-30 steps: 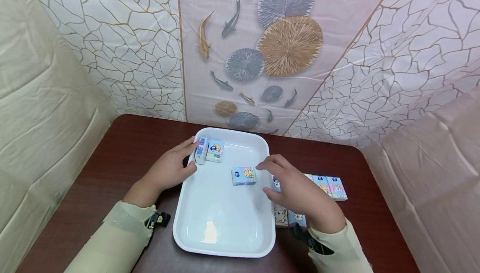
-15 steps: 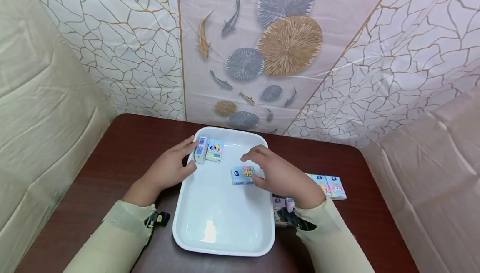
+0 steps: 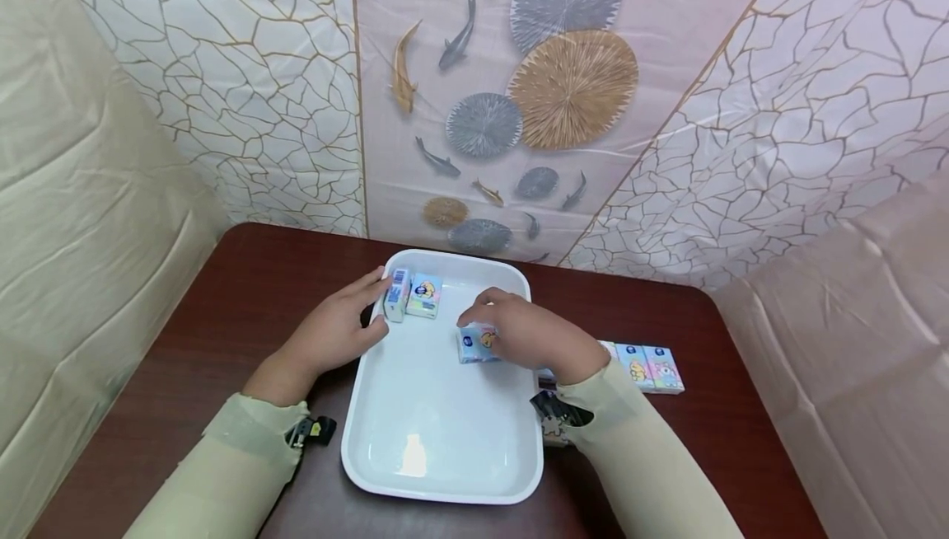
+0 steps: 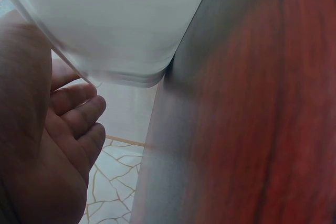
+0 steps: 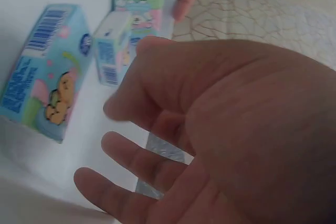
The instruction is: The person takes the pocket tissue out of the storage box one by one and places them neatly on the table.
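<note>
My right hand [image 3: 519, 329] reaches over a blue tissue pack [image 3: 470, 347] with a cartoon print, lying flat in a white tray [image 3: 437, 440]. It hides the pack's right end; in the right wrist view the fingers are loosely spread beside the tissue pack [image 5: 50, 72], not closed round it. My left hand [image 3: 329, 337] rests at the tray's left rim, thumb and forefinger over the edge, other fingers loosely bent outside and below it in the left wrist view. Close to its fingertips, one tissue pack [image 3: 397, 296] stands on its side beside another lying flat [image 3: 426, 296].
Right of the tray, more tissue packs [image 3: 665, 370] lie in a row on the dark red-brown table [image 3: 282, 275]. Another pack [image 3: 553, 430] shows near the tray's right rim, partly hidden by the right wrist strap. Patterned cloth hangs behind the table.
My right hand has moved left from the tray's right rim to over the middle tissue pack, covering its right end. My left hand and the packs stay where they were.
</note>
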Demonstrator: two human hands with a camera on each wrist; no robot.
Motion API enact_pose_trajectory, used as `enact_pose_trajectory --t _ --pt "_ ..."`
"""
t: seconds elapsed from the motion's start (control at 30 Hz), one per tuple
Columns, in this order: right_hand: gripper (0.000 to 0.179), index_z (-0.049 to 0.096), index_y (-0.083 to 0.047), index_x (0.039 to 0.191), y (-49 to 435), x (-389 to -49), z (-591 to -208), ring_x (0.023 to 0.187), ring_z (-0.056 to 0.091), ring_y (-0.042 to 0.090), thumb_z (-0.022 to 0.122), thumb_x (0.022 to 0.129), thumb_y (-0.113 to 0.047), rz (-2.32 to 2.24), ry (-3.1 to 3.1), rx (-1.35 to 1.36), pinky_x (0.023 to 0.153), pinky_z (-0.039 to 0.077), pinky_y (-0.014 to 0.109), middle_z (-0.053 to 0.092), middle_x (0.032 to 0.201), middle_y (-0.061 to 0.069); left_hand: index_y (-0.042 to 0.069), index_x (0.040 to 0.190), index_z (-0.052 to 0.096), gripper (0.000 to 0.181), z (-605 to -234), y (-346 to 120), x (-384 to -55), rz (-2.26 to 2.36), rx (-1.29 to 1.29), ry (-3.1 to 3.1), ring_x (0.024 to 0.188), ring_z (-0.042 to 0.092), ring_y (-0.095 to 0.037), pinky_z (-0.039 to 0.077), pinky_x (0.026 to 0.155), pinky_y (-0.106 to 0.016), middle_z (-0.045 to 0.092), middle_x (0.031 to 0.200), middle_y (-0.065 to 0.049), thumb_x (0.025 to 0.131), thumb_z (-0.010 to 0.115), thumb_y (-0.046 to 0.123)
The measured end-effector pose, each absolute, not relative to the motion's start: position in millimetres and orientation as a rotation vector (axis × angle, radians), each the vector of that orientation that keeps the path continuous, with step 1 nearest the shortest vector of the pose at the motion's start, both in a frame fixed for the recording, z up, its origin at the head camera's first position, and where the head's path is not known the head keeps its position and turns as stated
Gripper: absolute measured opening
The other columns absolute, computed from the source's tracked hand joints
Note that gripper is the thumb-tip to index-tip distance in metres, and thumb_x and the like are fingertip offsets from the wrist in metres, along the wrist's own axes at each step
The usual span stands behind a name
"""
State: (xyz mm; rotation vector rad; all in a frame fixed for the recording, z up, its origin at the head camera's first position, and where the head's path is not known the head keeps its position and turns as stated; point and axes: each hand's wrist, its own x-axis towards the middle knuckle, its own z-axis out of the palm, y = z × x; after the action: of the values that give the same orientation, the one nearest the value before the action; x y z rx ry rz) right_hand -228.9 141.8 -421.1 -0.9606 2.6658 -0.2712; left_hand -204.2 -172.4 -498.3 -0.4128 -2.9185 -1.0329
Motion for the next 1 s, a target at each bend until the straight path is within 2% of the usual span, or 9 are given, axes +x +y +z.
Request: enact_pose_trajectory --t 0.17,0.43,0.8,1.0 --pt "0.054 0.07 -0.034 0.137 137 -231 -425 0.119 0.059 0.018 0.055 0.099 0.002 -0.2 2.644 -0.911 0.094 0.055 0.031 0.057 0.144 0.002 0.02 0.164 0.039 0.07 -499 -172 -204 -1.03 -0.413 -2.926 0.149 0.048 -0.03 0.054 0.107 -0.051 0.025 0.176 -0.003 0.098 0.06 0.033" --pt "0.058 0.071 -0.035 0.137 130 -233 -430 0.113 0.059 0.015 0.051 0.101 0.005 -0.195 2.586 -0.847 0.101 0.055 0.033 0.058 0.143 0.002 0.02 0.164 0.039 0.07 -499 -172 -204 -1.024 -0.405 -2.933 0.15 0.048 -0.03 0.052 0.109 -0.052 0.026 0.176 -0.004 0.098 0.06 0.033" --pt "0.056 0.067 -0.039 0.139 126 -236 -434 0.105 0.058 0.018 0.055 0.102 0.0 -0.136 2.548 -0.773 0.096 0.054 0.033 0.061 0.135 0.001 0.019 0.163 0.04 0.07 -498 -172 -204 -1.027 -0.407 -2.928 0.151 0.046 -0.03 0.051 0.11 -0.052 0.027 0.175 -0.005 0.097 0.061 0.032" --pt "0.062 0.06 -0.041 0.146 124 -235 -433 0.102 0.059 0.019 0.067 0.098 -0.002 -0.099 2.549 -0.735 0.095 0.055 0.036 0.062 0.129 0.001 0.019 0.164 0.04 0.071 -498 -172 -204 -1.026 -0.412 -2.92 0.148 0.05 -0.03 0.056 0.104 -0.05 0.027 0.175 -0.005 0.098 0.061 0.033"
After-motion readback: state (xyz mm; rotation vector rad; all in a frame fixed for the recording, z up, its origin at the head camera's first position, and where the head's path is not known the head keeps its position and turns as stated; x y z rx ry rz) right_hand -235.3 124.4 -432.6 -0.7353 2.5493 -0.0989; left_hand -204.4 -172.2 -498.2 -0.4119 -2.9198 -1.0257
